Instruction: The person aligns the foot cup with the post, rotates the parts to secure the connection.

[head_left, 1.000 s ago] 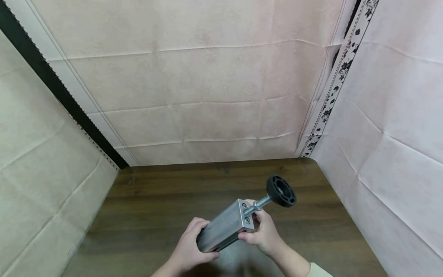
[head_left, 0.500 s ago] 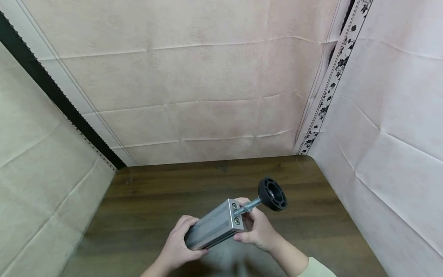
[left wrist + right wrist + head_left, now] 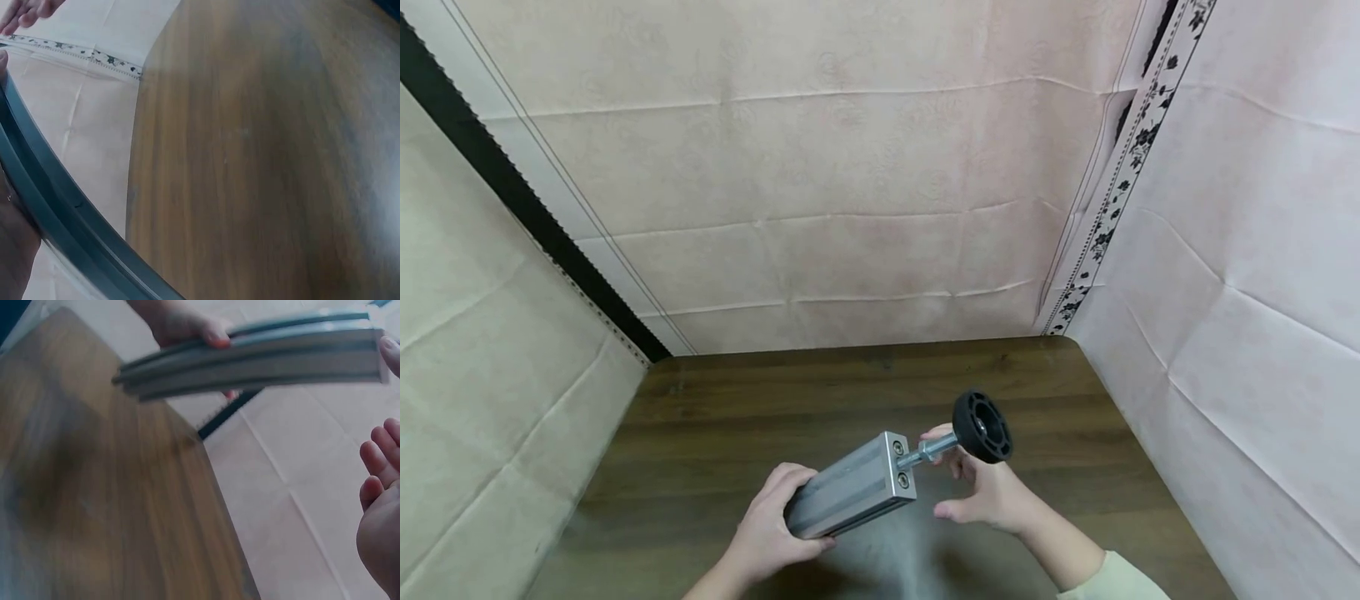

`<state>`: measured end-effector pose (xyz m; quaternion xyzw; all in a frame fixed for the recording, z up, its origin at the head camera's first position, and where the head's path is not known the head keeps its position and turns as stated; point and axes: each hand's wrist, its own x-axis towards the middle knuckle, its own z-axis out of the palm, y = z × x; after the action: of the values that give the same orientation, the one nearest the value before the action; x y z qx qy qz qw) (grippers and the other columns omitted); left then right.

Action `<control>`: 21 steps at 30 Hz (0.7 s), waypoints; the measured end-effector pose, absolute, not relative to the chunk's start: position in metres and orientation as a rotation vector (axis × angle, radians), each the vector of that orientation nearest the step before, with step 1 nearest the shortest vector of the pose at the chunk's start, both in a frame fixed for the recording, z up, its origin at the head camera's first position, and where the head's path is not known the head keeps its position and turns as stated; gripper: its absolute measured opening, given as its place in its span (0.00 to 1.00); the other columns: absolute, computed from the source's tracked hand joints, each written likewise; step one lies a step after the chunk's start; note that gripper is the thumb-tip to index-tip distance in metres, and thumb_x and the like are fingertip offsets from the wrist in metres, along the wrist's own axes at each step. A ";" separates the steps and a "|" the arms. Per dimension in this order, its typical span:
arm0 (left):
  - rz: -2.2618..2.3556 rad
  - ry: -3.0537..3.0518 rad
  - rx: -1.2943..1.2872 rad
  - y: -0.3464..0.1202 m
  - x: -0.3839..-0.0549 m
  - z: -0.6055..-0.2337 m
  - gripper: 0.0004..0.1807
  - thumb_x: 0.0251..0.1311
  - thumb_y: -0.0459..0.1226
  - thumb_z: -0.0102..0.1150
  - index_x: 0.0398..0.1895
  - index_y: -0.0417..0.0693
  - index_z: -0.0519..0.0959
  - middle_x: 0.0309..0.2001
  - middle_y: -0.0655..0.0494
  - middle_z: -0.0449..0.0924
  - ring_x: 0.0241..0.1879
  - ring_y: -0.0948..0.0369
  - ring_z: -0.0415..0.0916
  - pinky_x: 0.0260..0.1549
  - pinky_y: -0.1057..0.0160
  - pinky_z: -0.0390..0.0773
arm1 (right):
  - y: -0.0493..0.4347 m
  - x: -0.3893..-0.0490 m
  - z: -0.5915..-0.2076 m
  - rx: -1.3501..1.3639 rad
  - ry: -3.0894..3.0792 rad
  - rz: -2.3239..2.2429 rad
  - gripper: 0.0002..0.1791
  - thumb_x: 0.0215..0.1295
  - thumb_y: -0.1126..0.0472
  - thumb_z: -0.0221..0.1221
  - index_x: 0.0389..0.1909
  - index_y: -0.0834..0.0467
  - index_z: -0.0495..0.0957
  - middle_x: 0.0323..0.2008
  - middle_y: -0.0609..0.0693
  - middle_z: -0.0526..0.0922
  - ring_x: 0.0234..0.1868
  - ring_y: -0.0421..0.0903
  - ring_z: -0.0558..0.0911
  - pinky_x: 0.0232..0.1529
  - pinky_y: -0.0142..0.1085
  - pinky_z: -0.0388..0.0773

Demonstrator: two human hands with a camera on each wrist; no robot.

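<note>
A grey aluminium profile bar point(image 3: 853, 486) is held tilted above the table, its bolted end plate turned to the right. From that plate a threaded rod point(image 3: 931, 448) sticks out, ending in a round black levelling foot point(image 3: 966, 429). My left hand point(image 3: 767, 523) grips the bar's lower left end, thumb below and fingers over the top. Beside the rod is my right hand point(image 3: 996, 496), fingers loosely bent and thumb apart, with nothing held. In the right wrist view, the right palm point(image 3: 384, 531) lies below the bar's end; whether a fingertip touches the bar, I cannot tell.
The brown wood-grain table point(image 3: 775, 400) lies beneath both hands. Pale creased cloth hangs as a back wall point(image 3: 850, 167), a left wall point(image 3: 497, 375) and a right wall point(image 3: 1247, 292) around it. A floral strip point(image 3: 1120, 187) borders the right corner.
The right hand has let go of the bar's end and moved slightly right, its fingers now spread apart. The left hand has carried the bar a little to the left.
</note>
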<state>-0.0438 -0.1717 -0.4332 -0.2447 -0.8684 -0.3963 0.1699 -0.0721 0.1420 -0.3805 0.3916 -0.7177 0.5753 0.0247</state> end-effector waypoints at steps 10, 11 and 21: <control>-0.978 -2.514 -0.732 -0.192 -0.051 -0.432 0.39 0.21 0.46 0.80 0.47 0.53 0.75 0.47 0.68 0.69 0.44 0.68 0.66 0.38 0.65 0.71 | 0.178 -0.070 -0.379 1.052 -2.322 1.694 0.40 0.42 0.68 0.70 0.60 0.60 0.65 0.54 0.50 0.73 0.53 0.42 0.73 0.51 0.34 0.70; -0.960 -2.520 -0.735 -0.193 -0.052 -0.432 0.39 0.21 0.46 0.80 0.47 0.53 0.75 0.47 0.68 0.69 0.44 0.68 0.66 0.39 0.66 0.71 | 0.179 -0.070 -0.380 1.048 -2.316 1.705 0.39 0.41 0.69 0.70 0.59 0.59 0.66 0.53 0.50 0.72 0.52 0.41 0.72 0.50 0.33 0.69; -0.892 -2.566 -0.790 -0.198 -0.057 -0.434 0.39 0.21 0.49 0.80 0.45 0.53 0.75 0.46 0.71 0.69 0.45 0.69 0.65 0.38 0.64 0.72 | 0.190 -0.068 -0.381 1.076 -2.274 1.676 0.41 0.38 0.72 0.71 0.58 0.63 0.65 0.50 0.50 0.68 0.37 0.41 0.71 0.31 0.36 0.70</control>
<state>-0.0574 -0.1985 -0.4340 -0.2759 -0.8959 -0.3115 0.1555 -0.0682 0.1904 -0.3813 0.3553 -0.7510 0.5533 0.0594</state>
